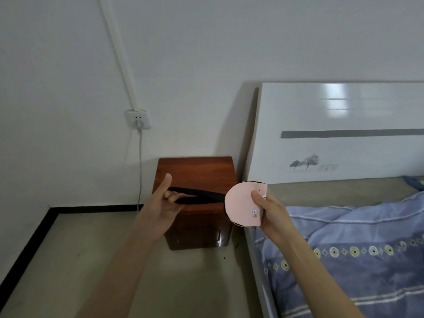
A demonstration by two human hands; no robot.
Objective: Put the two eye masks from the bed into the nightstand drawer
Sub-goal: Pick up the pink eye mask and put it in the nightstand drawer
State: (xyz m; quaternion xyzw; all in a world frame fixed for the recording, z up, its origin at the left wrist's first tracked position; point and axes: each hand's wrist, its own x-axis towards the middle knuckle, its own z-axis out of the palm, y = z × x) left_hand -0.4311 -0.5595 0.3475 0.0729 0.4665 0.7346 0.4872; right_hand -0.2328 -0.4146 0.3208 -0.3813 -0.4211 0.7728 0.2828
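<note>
Bed (358, 249) seen at right of frame, covered by blue quilt (367, 228); white headboard (344, 134) behind. Brown nightstand (197, 203) placed at centre, just left of bed; drawer state not discernible. Pink eye mask (241, 205) held above gap between nightstand and bed, pinched by closed right hand (273, 214). Black strap (202, 195) stretched leftward over nightstand, hooked by curled fingers of left hand (164, 203), index finger extended. Second mask not seen.
</note>
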